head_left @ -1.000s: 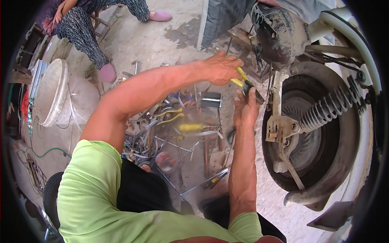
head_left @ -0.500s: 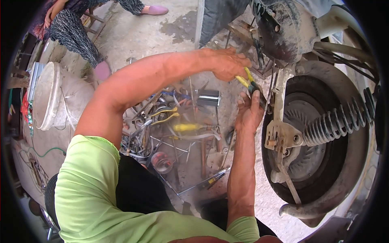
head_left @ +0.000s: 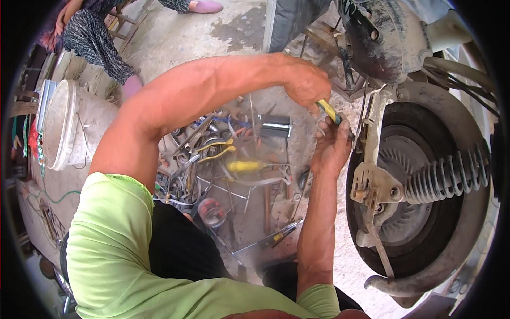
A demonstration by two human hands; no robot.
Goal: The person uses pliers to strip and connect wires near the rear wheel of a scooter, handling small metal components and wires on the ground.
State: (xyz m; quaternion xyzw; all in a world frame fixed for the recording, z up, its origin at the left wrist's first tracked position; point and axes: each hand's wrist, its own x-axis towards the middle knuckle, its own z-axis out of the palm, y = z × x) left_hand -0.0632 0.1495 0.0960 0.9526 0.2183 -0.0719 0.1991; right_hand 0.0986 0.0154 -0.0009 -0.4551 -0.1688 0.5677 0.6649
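My left hand [head_left: 305, 81] is closed on the yellow-handled pliers [head_left: 327, 109], angled down beside the scooter's rear wheel. My right hand [head_left: 330, 146] is below them, fingers curled around their dark head, close to the metal bracket arm [head_left: 378, 133]. Whatever the jaws grip is hidden by my fingers. The bracket plate [head_left: 372, 179] and a coil shock absorber [head_left: 446, 175] sit in front of the tyre [head_left: 451, 223].
Scattered tools [head_left: 231, 150], a screwdriver [head_left: 244, 166] and a small red container [head_left: 212, 211] lie on the floor. A white bucket [head_left: 79, 125] stands left. A seated person's patterned legs [head_left: 93, 45] are at top left; a dirty casing [head_left: 385, 42] is at upper right.
My left hand has moved right and the pliers' handles look closer together. My right hand has shifted slightly right, toward the bracket arm.
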